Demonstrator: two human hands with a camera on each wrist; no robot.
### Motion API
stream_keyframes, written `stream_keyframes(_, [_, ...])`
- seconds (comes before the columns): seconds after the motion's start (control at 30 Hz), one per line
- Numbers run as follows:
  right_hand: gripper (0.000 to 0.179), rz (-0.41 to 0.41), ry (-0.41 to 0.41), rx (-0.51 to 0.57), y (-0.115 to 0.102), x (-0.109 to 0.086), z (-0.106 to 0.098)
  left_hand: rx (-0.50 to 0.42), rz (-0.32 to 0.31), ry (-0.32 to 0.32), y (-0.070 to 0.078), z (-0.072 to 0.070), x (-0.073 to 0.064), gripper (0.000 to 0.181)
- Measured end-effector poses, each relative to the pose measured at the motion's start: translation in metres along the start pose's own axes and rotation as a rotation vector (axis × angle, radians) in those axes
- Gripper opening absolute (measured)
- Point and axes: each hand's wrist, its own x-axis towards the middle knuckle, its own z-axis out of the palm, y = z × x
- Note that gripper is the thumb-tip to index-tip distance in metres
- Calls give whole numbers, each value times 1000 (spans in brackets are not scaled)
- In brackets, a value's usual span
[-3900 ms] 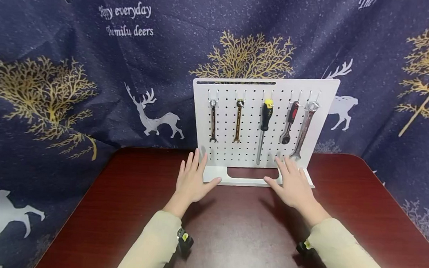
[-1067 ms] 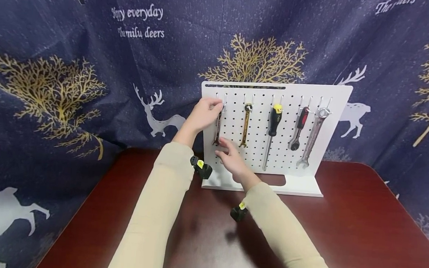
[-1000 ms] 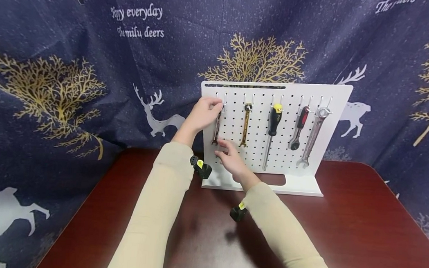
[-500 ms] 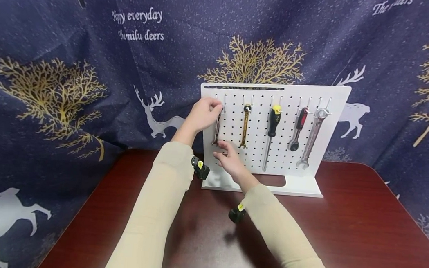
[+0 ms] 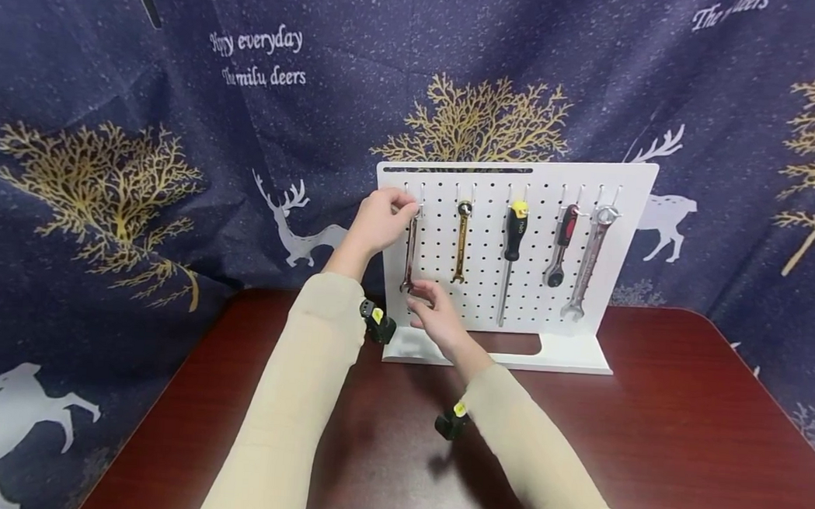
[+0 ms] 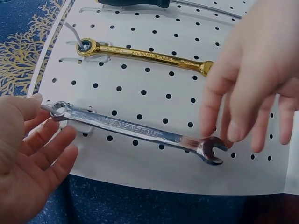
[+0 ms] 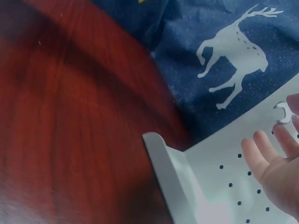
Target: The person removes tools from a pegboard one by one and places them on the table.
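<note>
A silver combination wrench (image 6: 126, 128) hangs at the left of a white pegboard (image 5: 482, 298), its ring end up on a metal hook (image 6: 48, 108). In the left wrist view, my left hand (image 6: 32, 154) pinches the hook's front end between thumb and index finger, right beside the ring; the other fingers spread loosely below. My right hand (image 5: 439, 315) is at the wrench's lower, open-jawed end, its fingers loosely bent and fingertips close to it. The right wrist view shows that wrench end (image 7: 283, 113) by my right fingers (image 7: 254, 156).
Right of it hang a gold ratcheting wrench (image 5: 461, 246), a black-and-yellow screwdriver (image 5: 515, 234), a red-and-black ratchet handle (image 5: 564, 233) and a large wrench (image 5: 591, 258). The pegboard stands on a red-brown table (image 5: 685, 419) before a dark blue deer-print cloth (image 5: 338, 126).
Both hands have come from the board's base to the silver wrench. Since half a second ago its lower end has shifted down in view, and my right hand has lowered slightly; the view has tilted a little.
</note>
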Motion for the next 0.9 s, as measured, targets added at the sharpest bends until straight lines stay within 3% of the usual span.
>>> stream_keyframes(0.4, [43, 43, -33, 358, 2, -26, 10, -107, 5, 47, -2, 2, -1, 17])
stream_keyframes(0.67, [43, 27, -143, 650, 2, -59, 11, -253, -37, 44, -6, 3, -1, 15])
stream_keyframes(0.9, [52, -21, -260, 728, -1, -78, 6, -342, -42, 45, -8, 9, -1, 14])
